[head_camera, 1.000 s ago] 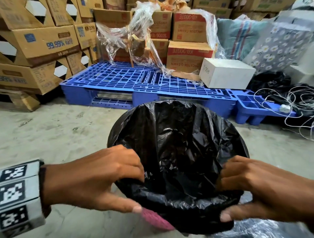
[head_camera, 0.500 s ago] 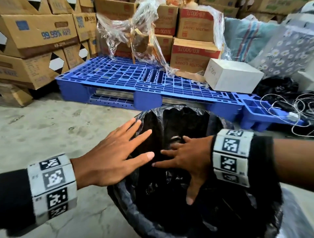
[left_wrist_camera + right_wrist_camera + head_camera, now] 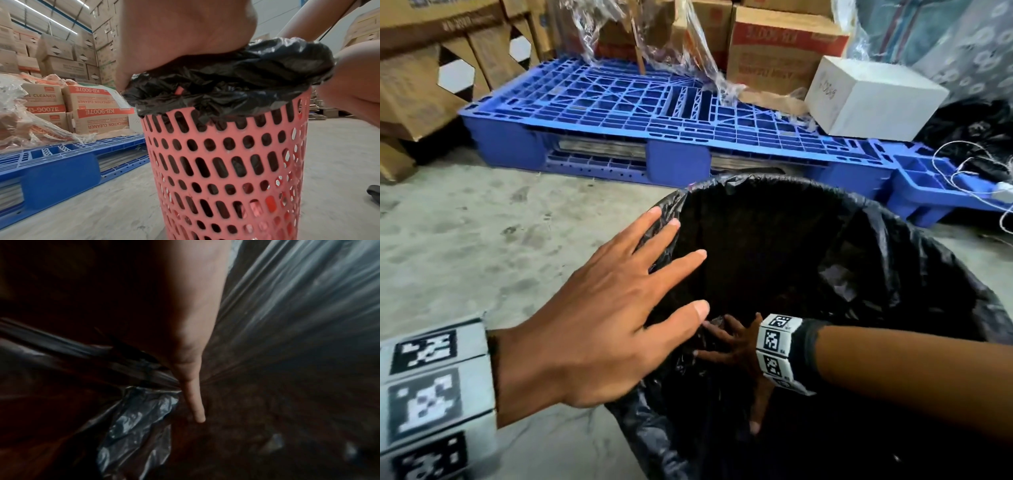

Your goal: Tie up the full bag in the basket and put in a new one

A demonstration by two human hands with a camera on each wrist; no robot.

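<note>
A black bin bag (image 3: 859, 260) lines the pink perforated basket (image 3: 226, 162), its edge folded over the rim (image 3: 226, 84). My left hand (image 3: 619, 308) lies flat with spread straight fingers on the bag at the basket's left rim; its palm (image 3: 185, 32) shows in the left wrist view. My right hand (image 3: 736, 349) is deep inside the bag with fingers spread, pressing the film down. In the right wrist view one straight finger (image 3: 195, 402) touches the dark, crumpled bag film (image 3: 133, 426).
The basket stands on a concrete floor (image 3: 465, 240). A blue plastic pallet (image 3: 654, 113) lies just behind it, bearing cardboard boxes (image 3: 784, 44), loose clear wrap (image 3: 681, 44) and a white box (image 3: 869, 96). More cartons (image 3: 421, 85) stack at the left; white cables (image 3: 969, 171) trail at the right.
Both hands let go of the bag's near edge. The right hand went down inside the bag, and the left hand now lies flat on the left rim. The camera moved closer.
</note>
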